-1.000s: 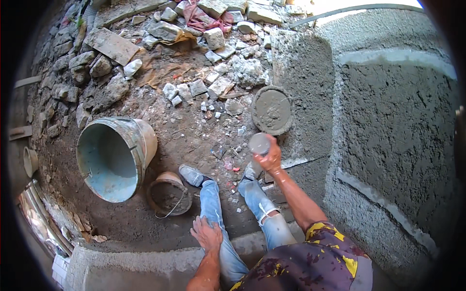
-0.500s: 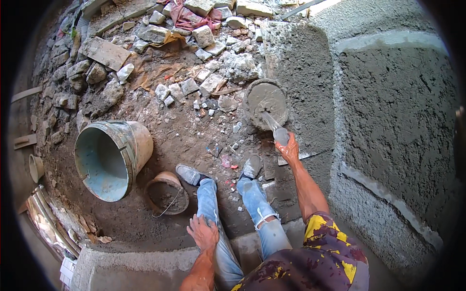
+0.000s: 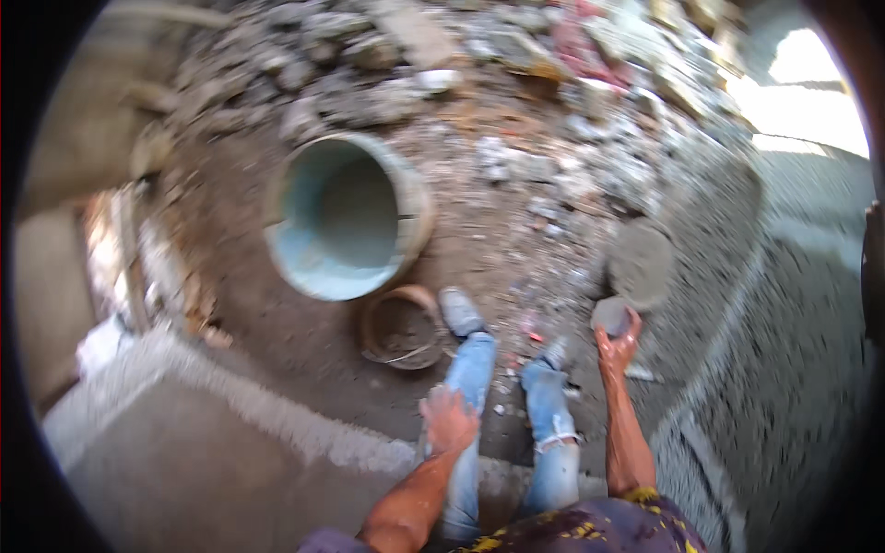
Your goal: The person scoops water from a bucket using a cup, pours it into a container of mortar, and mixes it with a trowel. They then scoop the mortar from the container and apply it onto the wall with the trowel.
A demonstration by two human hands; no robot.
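My right hand [image 3: 621, 350] grips a small, pale, translucent cup [image 3: 608, 314], its fingers wrapped round the lower part. Just beyond the cup is a round patch of wet grey mortar [image 3: 642, 267]; its container's rim is smeared by motion. No stream of water can be made out at the cup. Over my left thigh, my left hand [image 3: 449, 419] lies with fingers apart and holds nothing. To the left of my shoes, a small brown bucket [image 3: 411, 295] with a wire handle stands on the dirt, dark material inside.
A large bucket, pale blue inside [image 3: 324, 276], lies tilted behind the small one. Broken stones [image 3: 369, 51] and a red cloth [image 3: 583, 41] fill the far side. On the right is a rough grey cement surface [image 3: 793, 369]; a low concrete ledge [image 3: 304, 429] runs at front left.
The view has swung left and blurred, so everything sits farther right. Water was streaming from the cup onto the mortar; now none shows. My left hand stays over the thigh.
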